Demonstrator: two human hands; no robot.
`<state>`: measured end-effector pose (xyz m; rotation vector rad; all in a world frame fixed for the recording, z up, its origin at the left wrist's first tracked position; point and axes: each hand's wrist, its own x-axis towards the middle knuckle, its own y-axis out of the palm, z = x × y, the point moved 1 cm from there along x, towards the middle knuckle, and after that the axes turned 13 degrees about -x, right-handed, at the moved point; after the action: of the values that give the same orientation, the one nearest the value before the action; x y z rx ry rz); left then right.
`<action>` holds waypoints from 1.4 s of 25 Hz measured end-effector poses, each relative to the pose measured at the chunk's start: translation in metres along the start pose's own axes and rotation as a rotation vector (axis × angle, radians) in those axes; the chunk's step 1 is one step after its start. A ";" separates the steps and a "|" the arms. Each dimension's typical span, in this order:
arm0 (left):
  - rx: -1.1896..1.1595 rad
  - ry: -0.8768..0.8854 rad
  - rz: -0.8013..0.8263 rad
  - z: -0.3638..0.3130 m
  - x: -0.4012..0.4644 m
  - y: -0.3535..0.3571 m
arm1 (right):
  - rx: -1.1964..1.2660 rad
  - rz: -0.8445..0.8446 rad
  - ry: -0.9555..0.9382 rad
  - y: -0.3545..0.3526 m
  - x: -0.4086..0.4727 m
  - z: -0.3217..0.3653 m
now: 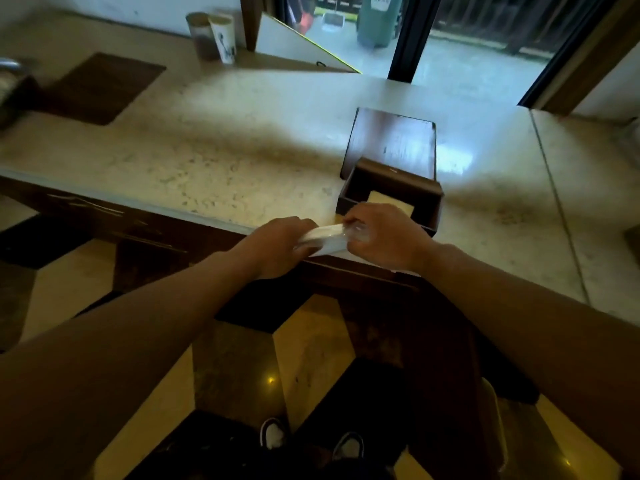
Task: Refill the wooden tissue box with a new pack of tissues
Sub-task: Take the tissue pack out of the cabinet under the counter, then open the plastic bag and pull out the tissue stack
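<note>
Head view, and both hands meet just in front of the box (391, 199), right at the near edge of the bench (214, 161). The left hand (280, 245) is clenched around the left end of the pack (325, 239), a pale, flat bundle in clear wrap. The right hand (384, 237) grips the pack's other end, fingers pinched on crinkled clear plastic. The pack hangs between the two hands, just short of the box and touching neither its walls nor its inside, as far as the blur lets anyone tell.

The box is dark wood and stands open on the bench, a light square showing at its bottom. Its lid (393, 143) lies flat directly behind the box, touching its far wall or nearly so.

Far left of the box, a dark mat (100, 86) lies on the bench. Beyond the box to the left, against the wall, two cups (213, 36) stand side by side. Below the box, under the bench edge, two shoes (311, 439) show on a patterned floor (304, 341).
</note>
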<state>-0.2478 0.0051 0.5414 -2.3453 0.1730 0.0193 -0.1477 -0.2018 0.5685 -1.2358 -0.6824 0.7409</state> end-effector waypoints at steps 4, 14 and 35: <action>-0.071 0.039 -0.058 -0.021 -0.005 -0.027 | 0.014 -0.086 0.056 -0.036 -0.003 0.008; -0.195 -0.015 -0.030 0.000 0.025 -0.050 | 0.348 -0.351 0.247 -0.057 0.000 -0.012; -0.346 -0.628 -0.634 0.059 0.157 -0.033 | 0.843 0.104 0.457 -0.001 0.171 -0.088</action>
<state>-0.0852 0.0514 0.5127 -2.4994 -0.9391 0.4976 0.0238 -0.1151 0.5624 -0.6146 0.0932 0.6877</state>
